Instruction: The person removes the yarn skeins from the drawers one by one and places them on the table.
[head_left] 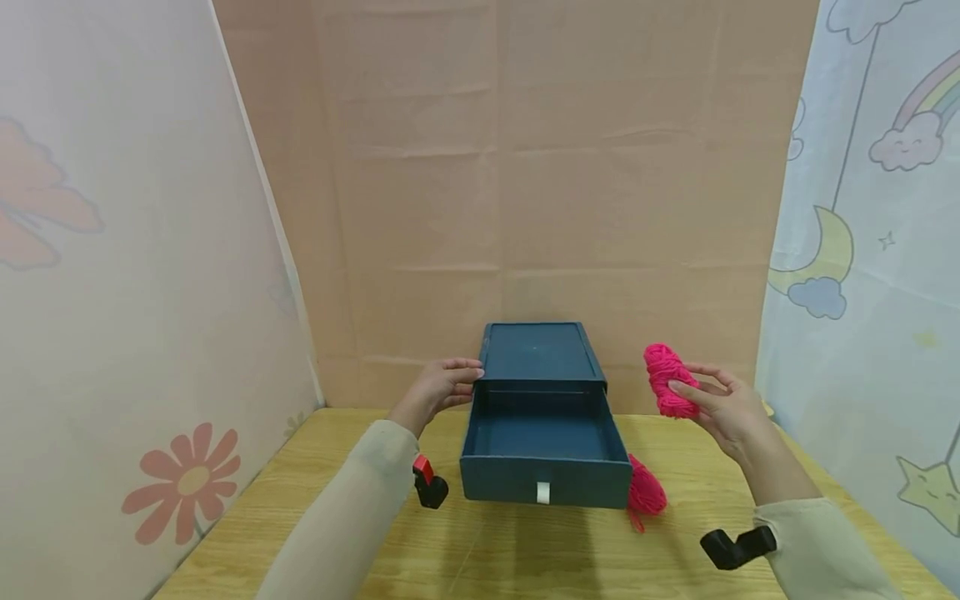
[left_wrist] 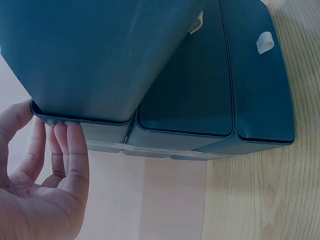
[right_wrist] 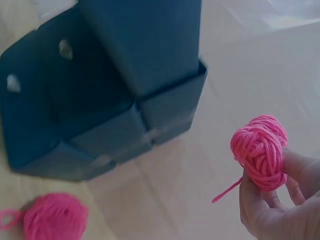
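My left hand (head_left: 438, 387) touches the upper left edge of a dark blue drawer cabinet (head_left: 538, 350), its fingertips against the cabinet's left side near the front rim. The top drawer (head_left: 546, 481) is pulled out toward me, and no object shows inside it. To the right of the cabinet, my right hand (head_left: 731, 408) pinches a bright pink yarn skein (head_left: 670, 379) between thumb and fingers, raised above the table. A short loose strand hangs from this skein in the right wrist view. A second pink yarn ball (head_left: 647, 490) lies on the table, partly hidden behind the drawer's right side.
Two closed drawers with white pull tabs (left_wrist: 265, 42) sit below the opened one. The cabinet stands on a wooden table (head_left: 397, 546) before a tan backdrop (head_left: 412, 183). Patterned sheets hang at the left (head_left: 172, 275) and right (head_left: 885, 358).
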